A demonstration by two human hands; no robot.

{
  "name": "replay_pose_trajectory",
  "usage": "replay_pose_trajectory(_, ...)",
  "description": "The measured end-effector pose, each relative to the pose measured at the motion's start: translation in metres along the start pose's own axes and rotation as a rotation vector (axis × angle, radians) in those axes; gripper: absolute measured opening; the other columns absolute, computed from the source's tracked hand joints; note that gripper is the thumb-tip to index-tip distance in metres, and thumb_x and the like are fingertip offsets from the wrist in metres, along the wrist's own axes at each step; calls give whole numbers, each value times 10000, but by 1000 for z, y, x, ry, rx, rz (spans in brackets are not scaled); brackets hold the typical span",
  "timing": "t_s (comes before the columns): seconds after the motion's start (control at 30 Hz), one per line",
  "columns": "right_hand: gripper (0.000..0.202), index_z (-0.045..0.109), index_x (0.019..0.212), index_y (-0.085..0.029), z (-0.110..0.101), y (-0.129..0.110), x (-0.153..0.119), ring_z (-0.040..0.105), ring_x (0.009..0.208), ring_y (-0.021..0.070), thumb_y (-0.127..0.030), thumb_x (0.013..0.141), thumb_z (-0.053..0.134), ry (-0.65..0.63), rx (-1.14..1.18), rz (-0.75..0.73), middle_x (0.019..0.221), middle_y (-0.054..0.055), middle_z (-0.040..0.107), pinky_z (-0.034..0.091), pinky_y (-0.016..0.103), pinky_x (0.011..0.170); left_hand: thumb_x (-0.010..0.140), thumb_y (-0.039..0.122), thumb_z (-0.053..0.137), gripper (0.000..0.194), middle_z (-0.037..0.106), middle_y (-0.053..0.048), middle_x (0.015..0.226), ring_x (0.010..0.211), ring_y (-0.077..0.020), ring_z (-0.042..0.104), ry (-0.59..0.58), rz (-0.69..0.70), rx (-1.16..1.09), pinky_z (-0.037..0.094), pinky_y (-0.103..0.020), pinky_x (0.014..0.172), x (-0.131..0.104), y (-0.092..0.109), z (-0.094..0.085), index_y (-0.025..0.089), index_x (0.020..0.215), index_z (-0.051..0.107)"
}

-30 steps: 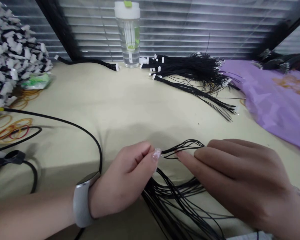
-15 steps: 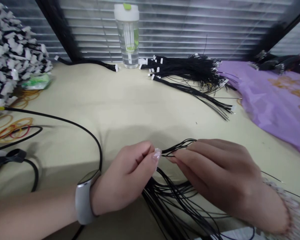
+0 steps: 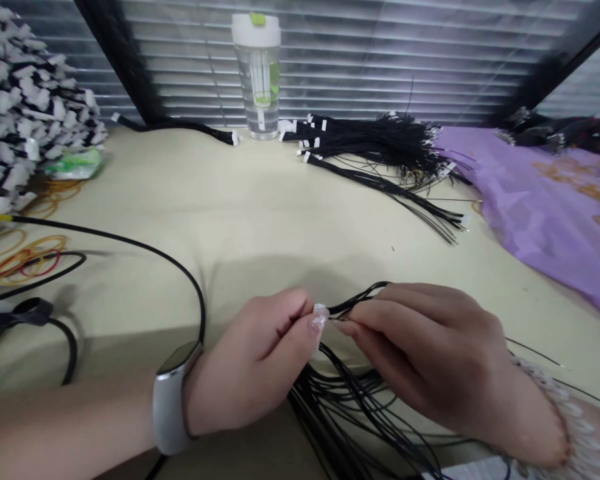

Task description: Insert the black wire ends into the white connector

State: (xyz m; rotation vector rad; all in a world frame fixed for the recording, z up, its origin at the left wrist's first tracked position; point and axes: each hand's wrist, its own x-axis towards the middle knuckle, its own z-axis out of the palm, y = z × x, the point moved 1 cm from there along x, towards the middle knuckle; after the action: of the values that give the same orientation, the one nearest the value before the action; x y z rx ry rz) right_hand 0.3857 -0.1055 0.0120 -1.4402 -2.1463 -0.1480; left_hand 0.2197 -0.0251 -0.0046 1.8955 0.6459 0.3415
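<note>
My left hand (image 3: pixel 265 357) is closed, pinching a small white connector (image 3: pixel 320 309) between thumb and forefinger. Thin black wires (image 3: pixel 353 301) run from the connector's right side toward my right hand (image 3: pixel 430 360), whose thumb and forefinger pinch one wire close to the connector. The other fingers of my right hand are folded over the rest of those wires. Beneath both hands a loose bundle of black wires (image 3: pixel 353 393) spreads toward the table's near edge. The wire tip at the connector is too small to make out clearly.
Finished-looking black cables with white connectors (image 3: pixel 365 137) lie in a heap at the back, beside a water bottle (image 3: pixel 261 80). A large pile of white connectors (image 3: pixel 25 107) rises at left, near rubber bands (image 3: pixel 25 260) and a black cable (image 3: pixel 130 240). Purple plastic (image 3: pixel 535 207) covers the right.
Both hands have shifted slightly within the view, and my right thumb and forefinger have come a little nearer to the connector. My left hand keeps its pinch.
</note>
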Motion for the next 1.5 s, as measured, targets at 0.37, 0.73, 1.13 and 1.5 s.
replay_pose_trajectory(0.37, 122, 545, 861, -143, 4, -2, -3, 484, 632, 84, -50, 848, 467, -30, 107, -18, 740, 5, 564, 359, 226, 564, 950, 386, 281, 364, 364, 43, 588, 538, -77, 329, -52, 42, 57, 274, -225, 489, -2, -1, 0, 172, 665, 357)
replay_pose_trajectory(0.73, 119, 539, 859, -132, 9, -1, -2, 485, 669, 98, -54, 833, 454, -29, 237, -20, 766, 33, 560, 372, 222, 580, 960, 342, 271, 327, 411, 34, 610, 547, -81, 353, -107, 136, 108, 278, -243, 499, -8, -3, 0, 172, 710, 396)
replay_pose_trajectory(1.13, 123, 526, 848, -143, 3, -5, 0, 450, 660, 96, -39, 823, 464, -4, 221, -55, 740, 11, 542, 374, 231, 599, 961, 340, 282, 310, 421, 29, 634, 564, -82, 370, -115, 132, 49, 287, -229, 512, -9, -4, 2, 168, 736, 408)
replay_pose_trajectory(1.5, 48, 534, 851, -179, 8, 0, -2, 546, 711, 88, -172, 887, 503, 81, 80, -36, 803, 8, 609, 417, 209, 621, 955, 390, 302, 365, 402, 30, 599, 547, -78, 344, -15, 63, -55, 280, -222, 496, -8, -3, 6, 163, 686, 398)
